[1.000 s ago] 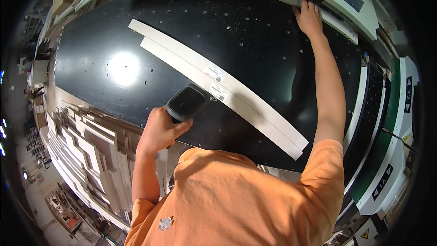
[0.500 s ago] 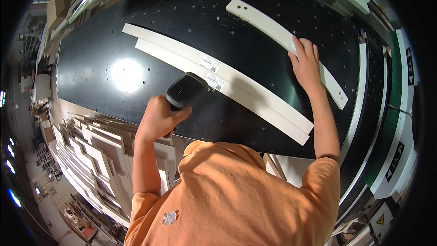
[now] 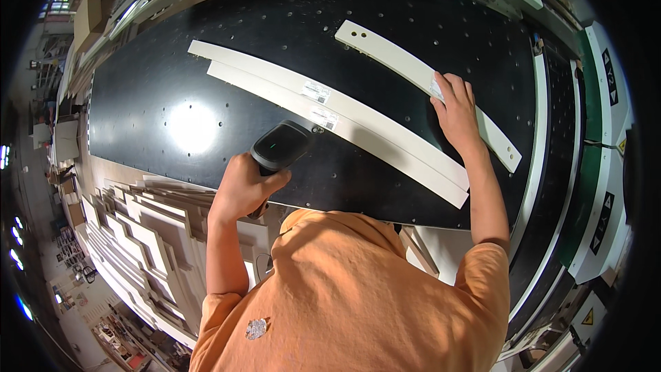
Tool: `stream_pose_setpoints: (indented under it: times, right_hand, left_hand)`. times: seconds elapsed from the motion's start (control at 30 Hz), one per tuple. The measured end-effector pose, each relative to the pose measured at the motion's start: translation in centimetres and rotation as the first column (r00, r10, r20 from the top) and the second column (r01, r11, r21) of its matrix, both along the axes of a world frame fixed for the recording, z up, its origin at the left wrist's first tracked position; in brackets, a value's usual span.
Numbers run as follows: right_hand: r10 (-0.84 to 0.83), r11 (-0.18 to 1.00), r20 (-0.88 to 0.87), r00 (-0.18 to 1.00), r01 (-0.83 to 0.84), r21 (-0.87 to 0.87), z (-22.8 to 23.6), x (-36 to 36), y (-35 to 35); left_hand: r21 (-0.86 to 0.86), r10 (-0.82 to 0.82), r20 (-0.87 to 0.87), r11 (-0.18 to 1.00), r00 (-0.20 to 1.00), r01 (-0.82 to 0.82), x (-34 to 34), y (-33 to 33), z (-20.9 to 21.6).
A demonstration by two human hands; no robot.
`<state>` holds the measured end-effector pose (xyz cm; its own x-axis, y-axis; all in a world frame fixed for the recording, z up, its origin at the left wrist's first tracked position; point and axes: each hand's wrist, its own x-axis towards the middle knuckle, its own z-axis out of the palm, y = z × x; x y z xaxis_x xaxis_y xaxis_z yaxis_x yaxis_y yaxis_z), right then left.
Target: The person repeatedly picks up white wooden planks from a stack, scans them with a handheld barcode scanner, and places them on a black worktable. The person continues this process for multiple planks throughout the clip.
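Closest to me is my orange shirt (image 3: 365,289), well on the near side of the paired strips (image 3: 268,83). Near me, leftward of those strips' middle, my left hand (image 3: 239,186) is closed around the grip of a dark handheld scanner (image 3: 281,143); its head is tilted up, just short of the paired strips and apart from them. Off to the near left of the paired strips leans a crowd of pale boards (image 3: 148,241), edges staggered. The paired strips themselves, white and long, lie side by side across the black, hole-dotted desk (image 3: 372,83), their ends slightly offset; each has a printed label, one at (image 3: 323,118) and the other just beyond it, and a soft shadow falls over their right half. Past the paired strips, toward their right end, my right hand (image 3: 458,114) holds the single strip (image 3: 394,55), thumb by its near edge and fingers over the far one, next to a partly covered label. This piece lies on the desk, apart from the pair, with two holes at either end. Right of the paired strips runs a green band (image 3: 584,213) beside white machine panels (image 3: 602,179); far beyond their left end stands a cardboard box (image 3: 88,14).
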<state>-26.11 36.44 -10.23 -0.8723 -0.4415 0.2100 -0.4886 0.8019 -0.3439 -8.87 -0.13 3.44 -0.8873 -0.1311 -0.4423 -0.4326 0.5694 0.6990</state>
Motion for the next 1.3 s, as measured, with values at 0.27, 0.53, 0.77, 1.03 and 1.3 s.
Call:
stream_pose_setpoints:
  times: [0.27, 0.53, 0.77, 1.03, 1.3]
  right_hand:
    - [0.010, 1.000, 0.000, 1.000, -0.010, -0.029, -0.1, -0.1, 0.0]
    - [0.124, 0.987, -0.047, 0.991, -0.128, -0.098, 4.7, 4.6, -3.2]
    - [0.417, 0.898, 0.106, 0.903, -0.392, -0.201, 4.4, 14.1, -12.0]
    - [0.331, 0.931, 0.079, 0.940, -0.311, -0.191, 0.6, 6.7, -14.6]
    - [0.316, 0.946, 0.055, 0.947, -0.310, -0.096, -0.3, 1.0, -15.3]
  left_hand:
    - [-0.013, 0.013, 0.055, 1.000, 0.998, -0.012, 1.0, 0.1, 0.3]
    - [0.344, 0.141, -0.044, 0.932, 0.989, -0.118, 1.7, 0.1, -2.8]
    - [0.598, 0.421, 0.221, 0.654, 0.880, -0.463, 4.4, 4.4, -8.7]
    - [0.651, 0.789, 0.095, 0.412, 0.607, -0.637, 6.4, -1.0, -13.1]
    - [0.562, 0.794, -0.063, 0.528, 0.604, -0.636, 7.7, -5.0, -15.1]
